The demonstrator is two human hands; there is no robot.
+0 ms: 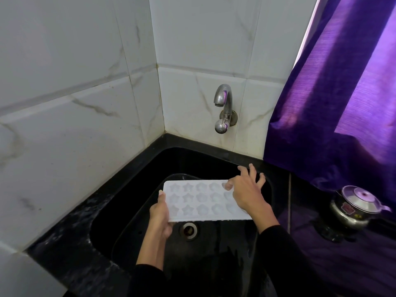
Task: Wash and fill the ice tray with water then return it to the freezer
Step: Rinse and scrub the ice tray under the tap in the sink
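Over black sink (132, 189), ice tray (199, 200) between hands, apparently level.

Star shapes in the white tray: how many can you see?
5 in the ice tray, at its left end: two top, two middle, one bottom. The right hand may hide others.

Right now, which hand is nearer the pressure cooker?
Right. The right hand is over the ice tray's end on the pressure cooker side; the left hand grips the far end.
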